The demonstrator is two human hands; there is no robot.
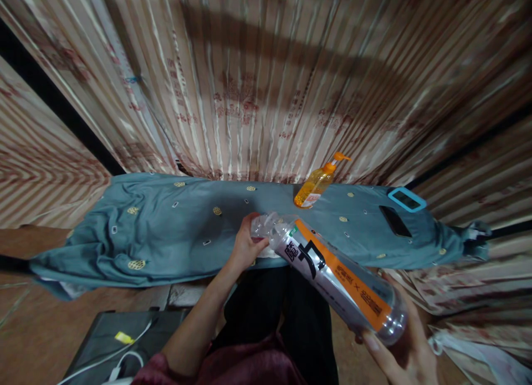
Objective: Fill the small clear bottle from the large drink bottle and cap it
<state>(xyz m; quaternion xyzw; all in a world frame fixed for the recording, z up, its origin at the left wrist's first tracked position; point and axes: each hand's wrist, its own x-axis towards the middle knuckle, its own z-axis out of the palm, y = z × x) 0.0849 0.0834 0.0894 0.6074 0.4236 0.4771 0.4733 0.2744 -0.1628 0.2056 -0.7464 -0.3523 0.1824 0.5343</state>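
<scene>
A clear plastic drink bottle [338, 277] with an orange and silver label is held slanted in front of me, above the near edge of the cloth-covered table. My left hand [247, 244] is closed round its narrow clear neck end. The wide base rests in my right hand [401, 340], with the thumb on the near side and fingers behind it. No liquid can be made out inside. Beyond the bottle, a pump bottle [315, 186] of yellow liquid with an orange pump top stands on the cloth.
A grey-green cloth [166, 235] with pineapple prints covers the long table. At its right lie a dark phone [394, 221] and a blue-framed device [407, 199]. Curtains [249, 86] hang behind. A dark case [100, 340] with white cables sits at lower left.
</scene>
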